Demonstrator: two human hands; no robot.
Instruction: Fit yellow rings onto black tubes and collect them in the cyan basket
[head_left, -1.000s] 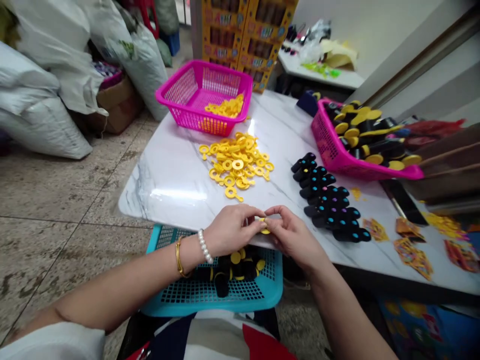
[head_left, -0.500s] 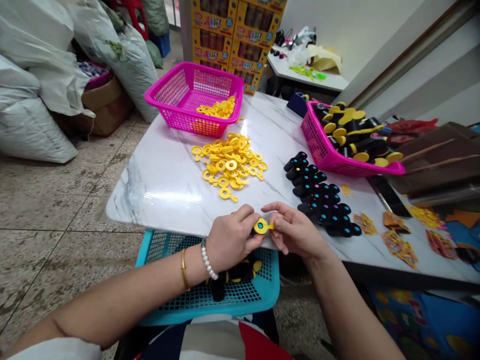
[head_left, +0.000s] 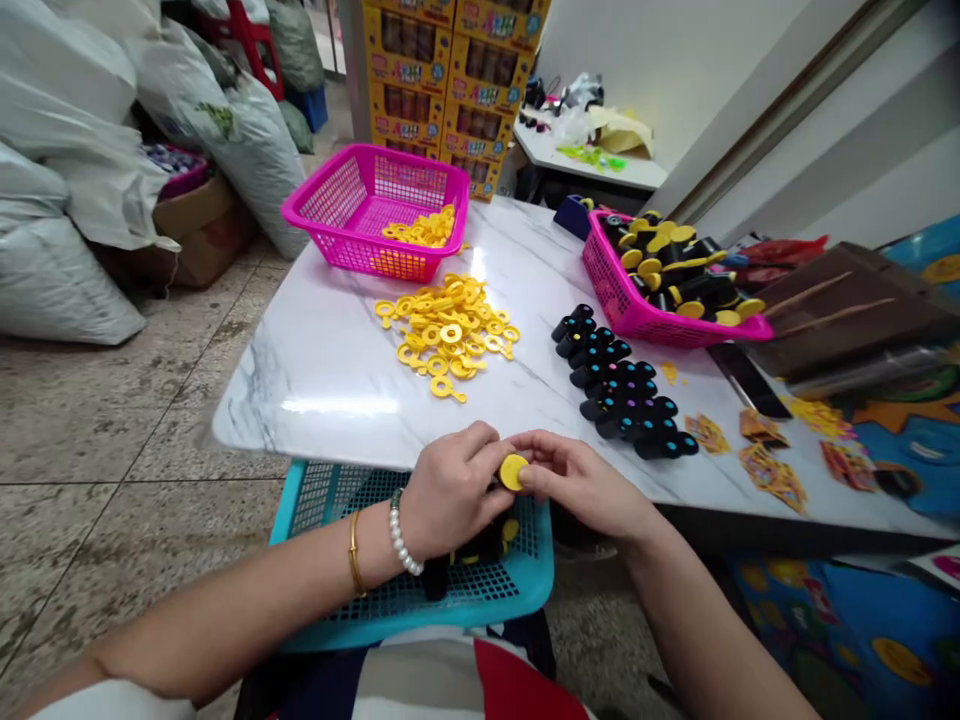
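In the head view, my left hand point(head_left: 457, 485) is closed around a small black tube, mostly hidden by the fingers. Its end carries a round yellow cap point(head_left: 513, 472), turned toward me as a full disc. My right hand point(head_left: 581, 485) has its thumb pressed on the cap's edge, with the fingers curled behind. Both hands are over the table's front edge, above a blue basket point(head_left: 546, 575) where capped black tubes lie partly hidden. Beyond the hands is a loose pile of yellow ring caps with tabs point(head_left: 450, 334). Rows of black tubes point(head_left: 626, 385) with coloured dots stand to the right.
A pink basket point(head_left: 300, 212) with yellow caps stands at the back left of the marble-look table point(head_left: 262, 400). Another pink basket point(head_left: 626, 305) holds capped black tubes. A phone point(head_left: 750, 382) and sticker piles point(head_left: 772, 478) lie right. White sacks point(head_left: 56, 265) stand on the left floor.
The ring with a blue dot and a tab no longer shows; a full yellow disc now faces up. My right thumb has moved onto it, and both hands are slightly lower.
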